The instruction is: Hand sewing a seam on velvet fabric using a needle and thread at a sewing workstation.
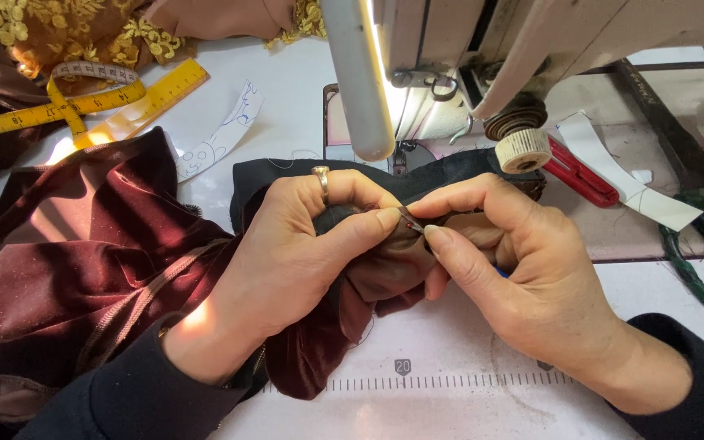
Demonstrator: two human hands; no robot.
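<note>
White sewing desk (450, 383) filled my view, its printed ruler scale running along the near edge and the sewing machine (482, 49) standing at the far edge. I watched my left hand (287, 261) clamp a bunched fold of dark maroon velvet (67, 277) at the desk's middle, thumb pressed on top. My right hand (515, 277) pinched a small pointed tool (411, 220) between thumb and forefinger, its tip touching the fabric beside the left thumb. Yellow tape measure (83, 90) lay toward the far left corner; a red-handled tool (580, 175) rested near the machine.
</note>
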